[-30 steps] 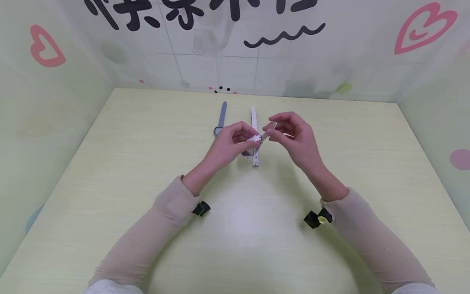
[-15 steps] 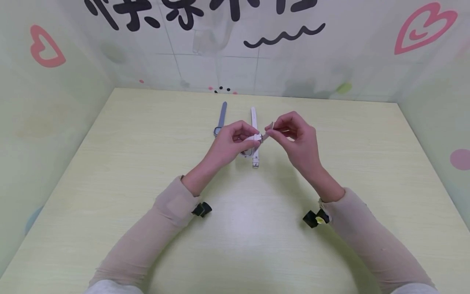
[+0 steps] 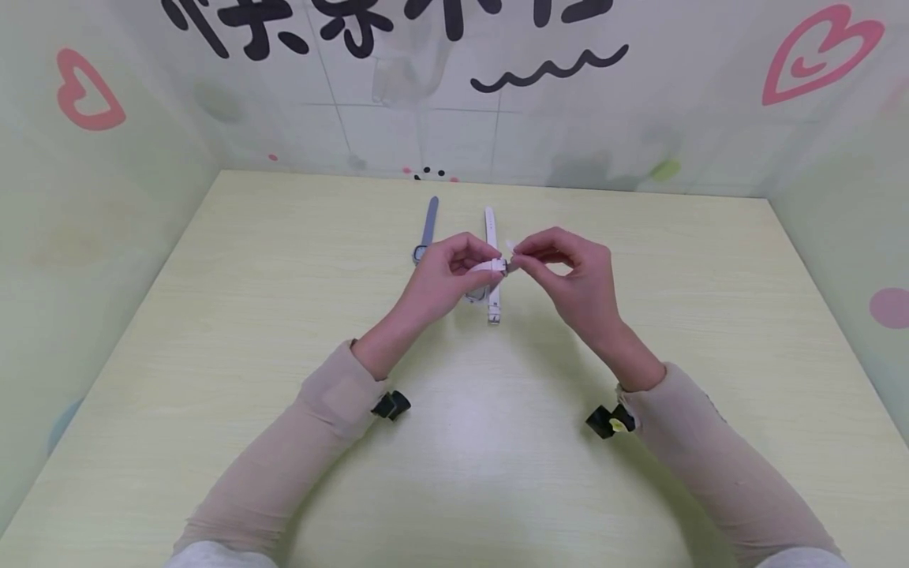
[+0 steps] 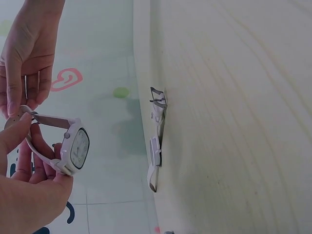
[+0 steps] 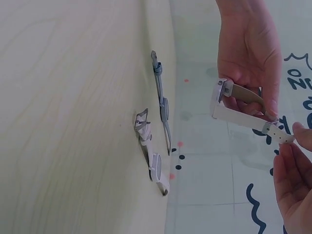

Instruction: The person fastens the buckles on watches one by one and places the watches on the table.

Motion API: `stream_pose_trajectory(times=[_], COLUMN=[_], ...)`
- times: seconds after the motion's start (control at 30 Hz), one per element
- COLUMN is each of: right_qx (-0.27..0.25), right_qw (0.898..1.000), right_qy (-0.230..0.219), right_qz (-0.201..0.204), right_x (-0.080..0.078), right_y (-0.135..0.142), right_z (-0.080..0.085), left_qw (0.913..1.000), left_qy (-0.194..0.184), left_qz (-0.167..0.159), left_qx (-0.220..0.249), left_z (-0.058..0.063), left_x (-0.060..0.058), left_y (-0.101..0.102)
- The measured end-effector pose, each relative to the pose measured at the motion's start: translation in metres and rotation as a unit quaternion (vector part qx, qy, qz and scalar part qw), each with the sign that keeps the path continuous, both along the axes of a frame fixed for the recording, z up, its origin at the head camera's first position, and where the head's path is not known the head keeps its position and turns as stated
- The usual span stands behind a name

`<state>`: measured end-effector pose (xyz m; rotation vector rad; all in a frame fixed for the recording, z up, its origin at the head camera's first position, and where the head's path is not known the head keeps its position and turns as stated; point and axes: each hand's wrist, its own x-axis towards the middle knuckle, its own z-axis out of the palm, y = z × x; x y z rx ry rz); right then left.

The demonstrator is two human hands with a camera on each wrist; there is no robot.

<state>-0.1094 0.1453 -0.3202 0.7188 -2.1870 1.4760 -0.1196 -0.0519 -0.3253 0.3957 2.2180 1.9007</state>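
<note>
Above the table, my left hand [image 3: 454, 268] grips a white wristwatch [image 4: 74, 148], thumb and fingers pinching its strap at the buckle. The strap is looped through the buckle, and the watch face hangs below the fingers. On the other side, my right hand [image 3: 575, 272] pinches the free strap end [image 5: 282, 134], with its punched holes showing, between thumb and fingertips. A second white watch [image 3: 491, 225] lies on the table behind and under the hands, partly hidden by them. To its left lies a blue-grey watch [image 3: 430, 217], its lower part covered by the left hand.
The pale wooden table [image 3: 469, 473] reaches back to a printed wall cloth [image 3: 454, 126] with dark lettering. Patterned side panels stand at left and right. A small black device [image 3: 390, 405] sits at the left cuff, another black device [image 3: 609, 422] at the right cuff.
My right hand's fingers have closed on the strap end and shifted slightly left, nearer the buckle. The strap tip shows less now. My left hand stays nearly still.
</note>
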Motion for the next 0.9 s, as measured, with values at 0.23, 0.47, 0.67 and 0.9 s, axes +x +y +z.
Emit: stream_pose_trajectory(times=[0.23, 0.47, 0.67, 0.9], right_qx=[0.016, 0.021, 0.04, 0.068], right_qw=[1.0, 1.0, 0.999, 0.998], right_qy=[0.013, 0.012, 0.005, 0.012], right_qz=[0.005, 0.009, 0.007, 0.005], right_x=[0.0001, 0.001, 0.0011, -0.0007], right_y=[0.0016, 0.0024, 0.0029, 0.0038], right_z=[-0.0001, -0.0003, -0.0009, -0.0023], left_qw=[1.0, 0.9999, 0.9999, 0.9999], left_qy=[0.0, -0.001, -0.003, -0.002], left_qz=[0.003, 0.01, 0.013, 0.012], left_qx=[0.004, 0.003, 0.0, 0.004], left_z=[0.0002, 0.0015, 0.0016, 0.0011], left_x=[-0.0003, -0.0001, 0.0004, -0.0002], left_y=[0.0003, 0.0003, 0.0, -0.0006])
